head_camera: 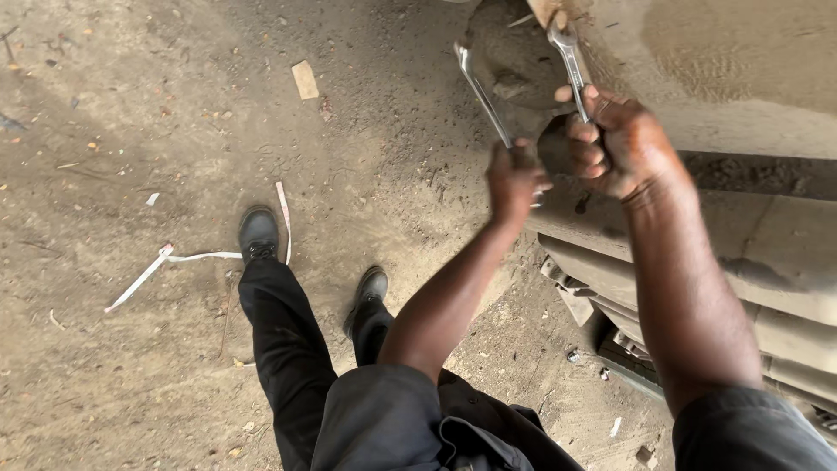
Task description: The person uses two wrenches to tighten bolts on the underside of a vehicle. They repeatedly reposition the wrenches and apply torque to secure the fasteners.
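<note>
My left hand (514, 179) is closed around the lower end of a thin metal wrench (481, 92) that slants up and to the left. My right hand (615, 139) grips a second, thicker wrench (571, 61), whose head reaches up to a dusty part (545, 10) at the top edge of the view. The two hands are close together, almost touching, beside a dirt-caked vehicle body (750, 96). What the wrench heads sit on is hard to make out.
Bare sandy ground (131, 131) lies to the left, with a white strap (174, 260), a scrap of cardboard (304, 79) and small litter. My black boots (259, 234) and dark trousers stand below. Stacked grey metal leaves (767, 262) run along the right.
</note>
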